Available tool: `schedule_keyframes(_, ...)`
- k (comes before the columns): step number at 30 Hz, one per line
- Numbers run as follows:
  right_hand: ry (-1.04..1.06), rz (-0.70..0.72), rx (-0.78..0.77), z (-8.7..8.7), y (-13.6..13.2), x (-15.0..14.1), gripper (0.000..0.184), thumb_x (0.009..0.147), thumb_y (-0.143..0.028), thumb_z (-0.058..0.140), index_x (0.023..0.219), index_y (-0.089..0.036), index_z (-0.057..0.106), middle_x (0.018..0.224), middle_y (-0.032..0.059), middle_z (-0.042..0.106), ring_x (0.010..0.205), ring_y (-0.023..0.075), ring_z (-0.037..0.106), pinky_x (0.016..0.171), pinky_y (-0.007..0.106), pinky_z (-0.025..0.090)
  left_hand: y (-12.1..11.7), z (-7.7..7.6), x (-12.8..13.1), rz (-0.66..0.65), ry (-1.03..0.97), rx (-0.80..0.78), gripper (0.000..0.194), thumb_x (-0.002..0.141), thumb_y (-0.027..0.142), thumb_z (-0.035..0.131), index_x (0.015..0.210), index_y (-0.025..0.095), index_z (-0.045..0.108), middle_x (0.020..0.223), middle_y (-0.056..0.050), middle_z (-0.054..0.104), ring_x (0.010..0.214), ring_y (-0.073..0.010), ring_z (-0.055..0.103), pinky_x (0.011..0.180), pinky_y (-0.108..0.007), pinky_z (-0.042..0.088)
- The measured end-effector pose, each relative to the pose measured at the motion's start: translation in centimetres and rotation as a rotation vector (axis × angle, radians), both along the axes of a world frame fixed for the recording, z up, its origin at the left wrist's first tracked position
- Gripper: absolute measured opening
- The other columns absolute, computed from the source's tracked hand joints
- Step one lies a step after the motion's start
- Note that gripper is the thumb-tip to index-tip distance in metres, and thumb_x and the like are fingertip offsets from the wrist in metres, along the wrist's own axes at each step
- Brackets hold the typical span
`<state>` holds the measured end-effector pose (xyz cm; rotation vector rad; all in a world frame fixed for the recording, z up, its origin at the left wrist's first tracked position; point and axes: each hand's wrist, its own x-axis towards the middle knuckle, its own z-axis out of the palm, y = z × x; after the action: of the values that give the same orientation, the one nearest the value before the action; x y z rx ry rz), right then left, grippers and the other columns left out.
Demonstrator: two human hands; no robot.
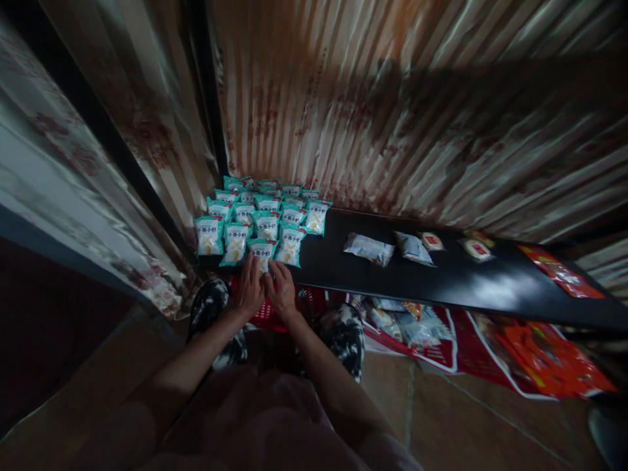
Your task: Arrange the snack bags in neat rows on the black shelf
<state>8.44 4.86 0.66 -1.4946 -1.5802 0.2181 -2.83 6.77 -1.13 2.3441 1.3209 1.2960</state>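
In the head view, my left hand (pixel 250 288) and my right hand (pixel 281 288) meet at the near edge of the black shelf (pixel 321 261). Between them is a small teal and white snack bag (pixel 261 250), its lower part partly covered by my fingers. Both hands grip it from its two sides. Behind and beside it stand several matching bags in rows, such as a snack bag (pixel 236 244) to the left and a snack bag (pixel 290 246) to the right. My fingertips are small and dim here.
Along the shelf to the right lie a silvery packet (pixel 369 248), a white packet (pixel 415 249), small round-labelled packets (pixel 475 249) and a red packet (pixel 562 271). Below are open red bags (pixel 444 347) of snacks and an orange packet (pixel 549 358). A pleated curtain (pixel 343 111) hangs behind.
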Motion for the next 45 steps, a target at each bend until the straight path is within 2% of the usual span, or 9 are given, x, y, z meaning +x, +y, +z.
schedule_keyframes(5, 0.035, 0.03, -0.02, 0.8, -0.9, 0.1, 0.039, 0.091, -0.03, 0.044, 0.125, -0.017, 0.058, 0.125, 0.0129, 0.056, 0.118, 0.0208, 0.051, 0.101, 0.036, 0.044, -0.8, 0.3, 0.0, -0.003, -0.009, -0.003, 0.058, 0.095, 0.028, 0.036, 0.147, 0.015, 0.014, 0.152, -0.02, 0.02, 0.141, -0.027, 0.021, 0.111, -0.047, 0.03)
schedule_keyframes(10, 0.07, 0.045, -0.029, 0.4, -1.4, 0.3, 0.04, 0.09, -0.03, 0.045, 0.125, -0.016, 0.056, 0.127, 0.0124, 0.057, 0.119, 0.0204, 0.052, 0.102, 0.036, 0.043, -1.3, 0.2, 0.1, -0.006, 0.008, -0.012, 0.057, 0.094, 0.027, 0.037, 0.146, 0.014, 0.017, 0.151, -0.02, 0.021, 0.14, -0.027, 0.021, 0.111, -0.046, 0.03)
schedule_keyframes(15, 0.028, 0.063, 0.007, 0.6, -0.5, 0.7, 0.042, 0.089, -0.028, 0.043, 0.127, -0.014, 0.053, 0.126, 0.0124, 0.059, 0.117, 0.0209, 0.053, 0.103, 0.038, 0.041, -0.3, 0.9, 0.4, 0.001, 0.008, 0.005, 0.052, 0.094, 0.024, 0.037, 0.143, 0.014, 0.025, 0.152, -0.018, 0.019, 0.141, -0.0268, 0.019, 0.112, -0.047, 0.028)
schedule_keyframes(23, -0.002, 0.079, 0.061, 1.9, 1.8, 1.0, 0.044, 0.09, -0.027, 0.039, 0.129, -0.01, 0.05, 0.126, 0.0146, 0.059, 0.117, 0.022, 0.053, 0.102, 0.04, 0.041, 1.7, 2.2, 0.9, 0.023, -0.029, -0.003, 0.052, 0.094, 0.024, 0.036, 0.144, 0.019, 0.023, 0.154, -0.015, 0.015, 0.142, -0.0268, 0.017, 0.113, -0.05, 0.026)
schedule_keyframes(27, -0.034, 0.077, 0.054, 1.5, 2.6, 1.0, 0.046, 0.089, -0.026, 0.038, 0.13, -0.009, 0.049, 0.128, 0.0161, 0.057, 0.12, 0.023, 0.051, 0.104, 0.043, 0.039, 2.5, 1.8, 0.8, 0.024, 0.003, -0.033, 0.052, 0.094, 0.022, 0.036, 0.144, 0.018, 0.023, 0.154, -0.016, 0.014, 0.142, -0.0264, 0.016, 0.113, -0.05, 0.025)
schedule_keyframes(34, -0.078, 0.06, 0.076, 0.2, 2.4, 1.1, 0.045, 0.088, -0.023, 0.039, 0.13, -0.011, 0.05, 0.13, 0.0163, 0.055, 0.125, 0.0238, 0.047, 0.105, 0.046, 0.039, 2.7, -0.1, 0.6, 0.029, 0.057, -0.079, 0.052, 0.093, 0.018, 0.034, 0.144, 0.018, 0.023, 0.154, -0.016, 0.016, 0.142, -0.026, 0.016, 0.112, -0.05, 0.028)
schedule_keyframes(40, -0.124, 0.04, 0.142, 0.6, 1.8, 1.5, 0.04, 0.089, -0.02, 0.038, 0.126, -0.015, 0.053, 0.133, 0.0149, 0.053, 0.126, 0.023, 0.046, 0.104, 0.048, 0.04, 2.7, -0.2, 0.9, 0.073, 0.065, -0.066, 0.053, 0.094, 0.024, 0.036, 0.144, 0.018, 0.023, 0.153, -0.016, 0.02, 0.141, -0.0263, 0.02, 0.111, -0.049, 0.03)
schedule_keyframes(45, -0.181, -0.027, 0.207, 1.0, 1.4, 2.2, 0.038, 0.088, -0.017, 0.04, 0.123, -0.015, 0.055, 0.14, 0.0143, 0.046, 0.134, 0.0245, 0.034, 0.105, 0.05, 0.037, 2.6, -0.2, 1.3, 0.107, 0.083, -0.008, 0.05, 0.094, 0.022, 0.033, 0.143, 0.019, 0.027, 0.152, -0.013, 0.025, 0.14, -0.0245, 0.022, 0.112, -0.046, 0.03)
